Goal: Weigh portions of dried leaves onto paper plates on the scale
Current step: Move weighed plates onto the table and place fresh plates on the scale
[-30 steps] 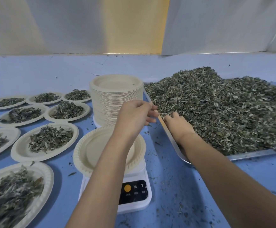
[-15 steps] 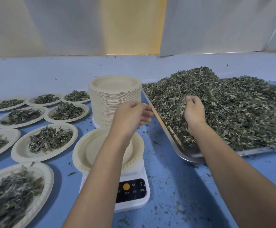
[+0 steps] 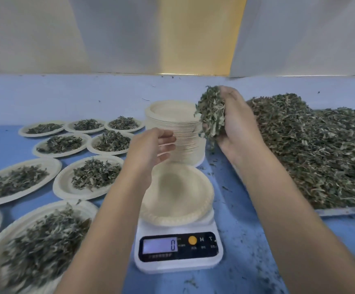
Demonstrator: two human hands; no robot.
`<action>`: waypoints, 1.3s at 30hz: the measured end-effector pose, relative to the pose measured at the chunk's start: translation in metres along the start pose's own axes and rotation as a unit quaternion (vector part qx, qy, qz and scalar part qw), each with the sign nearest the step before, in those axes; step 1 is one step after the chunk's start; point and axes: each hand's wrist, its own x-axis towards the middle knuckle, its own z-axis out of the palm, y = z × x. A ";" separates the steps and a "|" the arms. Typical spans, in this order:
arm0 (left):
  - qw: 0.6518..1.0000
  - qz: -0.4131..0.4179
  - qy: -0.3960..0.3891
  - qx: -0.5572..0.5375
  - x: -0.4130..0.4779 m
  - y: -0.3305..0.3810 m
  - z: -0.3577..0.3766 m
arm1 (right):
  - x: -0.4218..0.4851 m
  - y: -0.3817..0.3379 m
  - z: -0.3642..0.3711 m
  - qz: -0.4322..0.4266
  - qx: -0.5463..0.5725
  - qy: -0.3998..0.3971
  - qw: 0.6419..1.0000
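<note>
A white digital scale (image 3: 178, 250) stands near the table's front; its display reads 0. On it rests a bare paper plate (image 3: 178, 196). My right hand (image 3: 238, 128) is raised above and right of that plate, closed around a handful of dried leaves (image 3: 211, 112). My left hand (image 3: 151, 148) hovers over the plate's far left rim, fingers apart, holding nothing. A big heap of dried leaves (image 3: 316, 149) lies on a metal tray (image 3: 346, 210) at the right.
A tall stack of paper plates (image 3: 172, 130) stands behind the scale. Several plates filled with leaves (image 3: 94, 177) cover the blue table to the left. Loose leaf crumbs lie scattered around the scale. A pale wall runs along the back.
My right hand has lifted out of the heap with a handful of leaves and swung left toward the scale. My left hand has opened. The view has tilted down, showing the scale's display.
</note>
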 end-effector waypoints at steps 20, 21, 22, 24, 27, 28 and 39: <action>0.995 -0.019 0.094 -0.023 0.005 0.008 -0.027 | -0.039 0.059 0.033 -0.040 -0.512 -0.299 0.804; 0.995 -0.019 0.093 -0.026 0.005 0.008 -0.027 | -0.039 0.059 0.032 -0.027 -0.510 -0.304 0.805; 0.995 -0.021 0.093 -0.030 0.006 0.008 -0.028 | -0.039 0.058 0.030 -0.011 -0.502 -0.307 0.809; 0.995 -0.022 0.094 -0.034 0.007 0.007 -0.030 | -0.039 0.056 0.028 0.023 -0.477 -0.307 0.823; 0.994 -0.016 0.101 -0.033 0.007 0.004 -0.032 | -0.037 0.058 0.027 0.024 -0.461 -0.283 0.841; 0.994 -0.015 0.102 -0.032 0.007 0.003 -0.032 | -0.035 0.059 0.028 0.016 -0.459 -0.266 0.848; 0.996 -0.013 0.086 -0.030 0.006 0.003 -0.030 | -0.024 0.049 0.028 0.032 -0.130 -0.054 0.989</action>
